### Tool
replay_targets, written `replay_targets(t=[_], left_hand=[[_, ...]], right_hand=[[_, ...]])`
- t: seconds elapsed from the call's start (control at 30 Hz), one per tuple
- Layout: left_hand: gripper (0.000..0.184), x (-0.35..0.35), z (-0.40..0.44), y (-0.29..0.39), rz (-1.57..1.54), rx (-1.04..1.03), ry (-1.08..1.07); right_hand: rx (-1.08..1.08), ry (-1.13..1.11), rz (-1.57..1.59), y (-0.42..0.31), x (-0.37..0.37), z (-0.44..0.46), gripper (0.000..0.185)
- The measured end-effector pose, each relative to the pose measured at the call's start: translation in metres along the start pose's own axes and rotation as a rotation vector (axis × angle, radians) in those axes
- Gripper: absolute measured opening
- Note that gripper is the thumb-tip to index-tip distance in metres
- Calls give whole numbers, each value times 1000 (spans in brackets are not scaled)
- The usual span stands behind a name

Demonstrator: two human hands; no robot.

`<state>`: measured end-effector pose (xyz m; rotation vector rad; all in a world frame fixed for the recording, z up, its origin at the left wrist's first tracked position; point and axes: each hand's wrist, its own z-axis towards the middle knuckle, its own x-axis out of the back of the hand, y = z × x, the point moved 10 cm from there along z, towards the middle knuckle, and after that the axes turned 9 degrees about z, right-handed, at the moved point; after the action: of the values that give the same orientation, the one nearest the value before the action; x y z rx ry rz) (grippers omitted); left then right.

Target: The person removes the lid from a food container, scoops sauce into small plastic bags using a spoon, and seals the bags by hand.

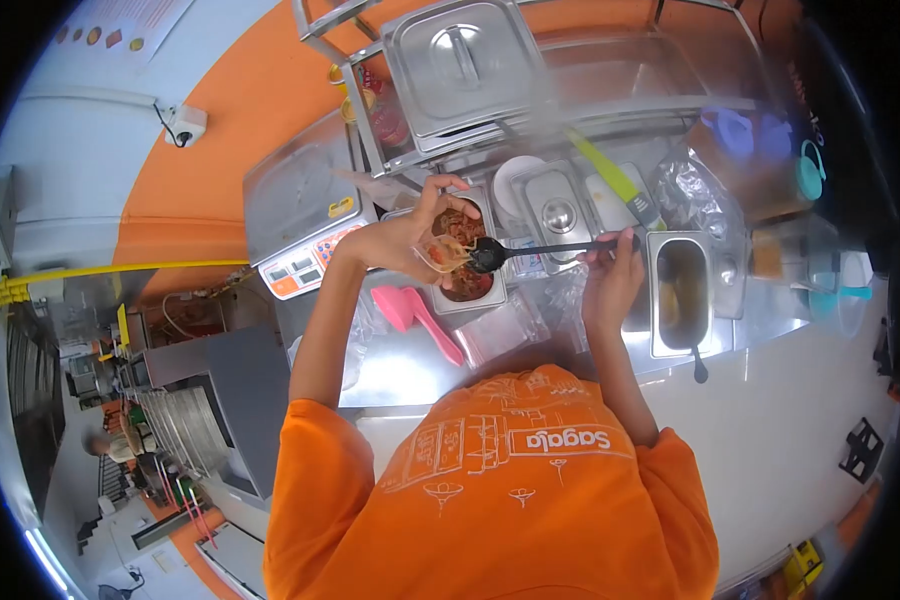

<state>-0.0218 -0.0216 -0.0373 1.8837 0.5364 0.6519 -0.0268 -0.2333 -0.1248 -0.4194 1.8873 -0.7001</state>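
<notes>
Above the steel food pan (500, 293), the left hand (400, 246) curls around a clear plastic cup (438, 254), probably so drips land inside. The right hand (614, 276) pinches a black spoon (487, 256) at the cup's rim.

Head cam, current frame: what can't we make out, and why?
All in the head view:
- Small clear cup: partly hidden by the left hand; fill level unclear.
- Food in the metal pan: middle covered by the black spoon and the cup.
- Lidded pan contents: hidden by its lid.
- Scale panel: markings too small.
- Wall poster: text too small, top cut off.
- Background person: small, blurred.
</notes>
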Motion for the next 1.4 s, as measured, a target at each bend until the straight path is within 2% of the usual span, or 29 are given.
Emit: replay_targets(t=[0.17,0.27,0.47,0.57,0.67,0.73,0.8,0.97,1.03,1.13,1.27,1.33,1.4], left_hand=[[96,3,9,-9,159,56,17],[95,5,9,-12,188,74,48],[92,11,0,-26,96,117,187],[91,12,-7,-29,9,108,274],[88,8,-16,-27,-114,103,286],[87,2,-22,-28,-224,133,274],[86,-2,-26,-25,-291,78,285],[86,-1,-34,-25,-159,-72,379],[86,-1,-33,-26,-87,-153,386],[87,-6,-37,-15,-173,-343,353],[87,-3,-42,-24,-146,-376,498],[86,-3,-45,-26,-138,-364,541],[87,3,-51,-28,-146,-259,646]], right_hand=[[-42,51,91,10,3,4,31],[4,66,98,3,3,7,32],[202,-93,85,-39,-34,-5,34],[390,-393,74,-61,-69,-31,35],[677,-782,-102,-82,-107,-76,35],[797,-976,-238,-94,-134,-101,36],[912,-1191,-377,-98,-153,-125,38],[983,-1592,-507,-88,-192,-178,32],[920,-1665,-565,-77,-197,-187,38],[912,-1700,-608,-67,-200,-193,42],[941,-1646,-515,-73,-206,-190,33],[949,-1670,-557,-72,-211,-194,35],[935,-1602,-530,-76,-213,-188,38]])
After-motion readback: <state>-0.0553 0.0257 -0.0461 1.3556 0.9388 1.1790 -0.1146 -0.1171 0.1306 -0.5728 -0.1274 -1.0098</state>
